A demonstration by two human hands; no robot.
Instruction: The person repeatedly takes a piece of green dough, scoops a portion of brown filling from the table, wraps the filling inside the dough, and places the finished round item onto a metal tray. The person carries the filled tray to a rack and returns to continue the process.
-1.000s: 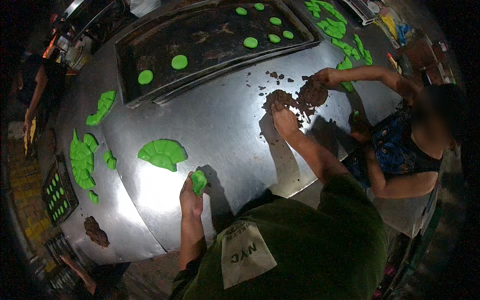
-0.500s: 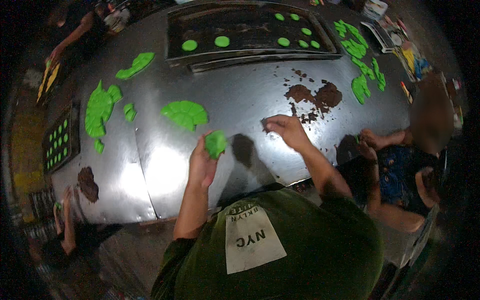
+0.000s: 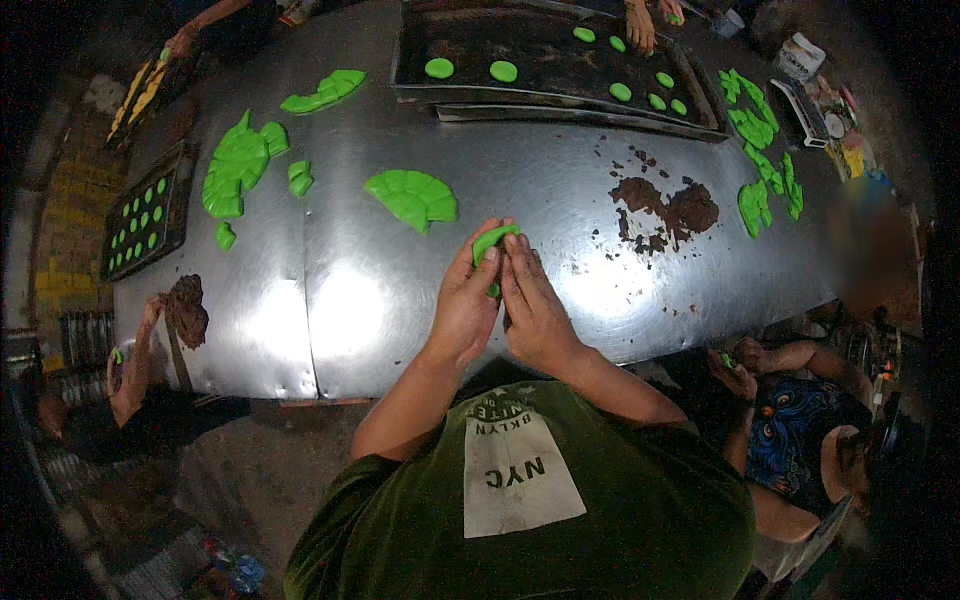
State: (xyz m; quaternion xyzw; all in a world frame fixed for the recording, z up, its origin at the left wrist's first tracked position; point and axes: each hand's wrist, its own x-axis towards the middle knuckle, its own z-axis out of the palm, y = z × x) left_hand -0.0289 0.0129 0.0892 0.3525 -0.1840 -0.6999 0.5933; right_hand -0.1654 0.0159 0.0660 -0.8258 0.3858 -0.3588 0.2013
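Across the shiny metal table (image 3: pixel 330 300), at frame centre, a green dough piece (image 3: pixel 492 243) is pinched between left hand (image 3: pixel 466 305) and right hand (image 3: pixel 535 312), both closed on it, seemingly for shaping.

The steel bench (image 3: pixel 380 320) carries a dark baking tray (image 3: pixel 545 45) at twelve o'clock, dotted with green dough discs (image 3: pixel 439 68). A fan-shaped green dough slab (image 3: pixel 412 197) lies near the centre, larger green dough pieces (image 3: pixel 236 170) at ten o'clock and green strips (image 3: pixel 762 165) at two. Brown filling (image 3: pixel 672 210) is smeared at three o'clock, another brown lump (image 3: pixel 186 310) at eight
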